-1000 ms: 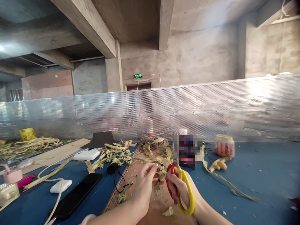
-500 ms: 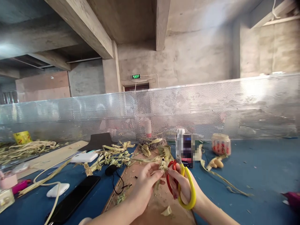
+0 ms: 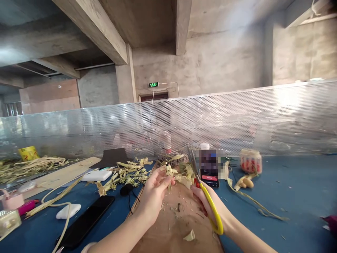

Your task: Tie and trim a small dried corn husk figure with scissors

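Observation:
Between the fingertips of my left hand (image 3: 157, 191) is a small piece of pale dried husk (image 3: 170, 170) with a dark tip, held above a brown board (image 3: 173, 225). My right hand (image 3: 207, 200) is closed around scissors (image 3: 210, 203) with red and yellow handles. The scissor blades point up and away, to the right of the husk piece and apart from it. Loose pale husk leaves (image 3: 185, 180) lie just beyond my hands.
On the blue table (image 3: 263, 203) are a black phone (image 3: 86, 219), white cases, husk scraps (image 3: 126, 175), a propped phone (image 3: 209, 168) and a jar (image 3: 251, 161). A perforated metal screen (image 3: 105, 131) stands behind.
My hands have moved apart. The left has raised the husk piece up and to the left, while the scissors in my right hand have turned so that their blades show, pointing upward.

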A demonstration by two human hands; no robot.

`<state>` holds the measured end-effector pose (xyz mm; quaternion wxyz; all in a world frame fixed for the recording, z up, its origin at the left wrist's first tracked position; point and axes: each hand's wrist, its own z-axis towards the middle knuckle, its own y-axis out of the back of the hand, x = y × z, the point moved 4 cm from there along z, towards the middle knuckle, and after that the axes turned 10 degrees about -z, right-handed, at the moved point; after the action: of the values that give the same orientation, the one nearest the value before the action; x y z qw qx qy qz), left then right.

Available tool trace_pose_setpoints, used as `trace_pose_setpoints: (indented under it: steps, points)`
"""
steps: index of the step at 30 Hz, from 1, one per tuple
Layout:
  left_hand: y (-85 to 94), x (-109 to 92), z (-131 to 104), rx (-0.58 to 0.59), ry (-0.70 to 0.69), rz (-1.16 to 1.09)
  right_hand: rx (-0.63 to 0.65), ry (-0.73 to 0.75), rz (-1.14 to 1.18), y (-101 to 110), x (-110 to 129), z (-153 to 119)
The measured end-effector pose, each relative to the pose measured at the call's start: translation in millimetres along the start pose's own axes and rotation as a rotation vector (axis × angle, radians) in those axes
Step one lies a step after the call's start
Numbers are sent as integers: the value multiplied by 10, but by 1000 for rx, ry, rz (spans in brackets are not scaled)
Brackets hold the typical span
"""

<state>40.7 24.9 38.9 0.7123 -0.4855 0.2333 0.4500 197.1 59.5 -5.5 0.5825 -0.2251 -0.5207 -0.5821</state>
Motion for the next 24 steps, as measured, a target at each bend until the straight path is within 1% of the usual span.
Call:
trace_pose_setpoints:
  steps: [3,8,11,16,20,24]
  points:
    - [8,-10,2,-5,-18,40,33,-4,-145,4,74,-31]
    - [14,-5,0,-27,-42,54,67,6,-324,-70,164,-72]
    - [14,-8,-10,-37,-42,83,91,28,-361,-98,199,-86]
    - [1,7,-45,-33,-26,115,102,20,-375,-90,226,-104]
    - [-1,18,-55,-41,-29,131,119,16,-402,-106,211,-110]
    - [12,19,-40,-66,-47,100,122,4,-416,-129,175,-102]
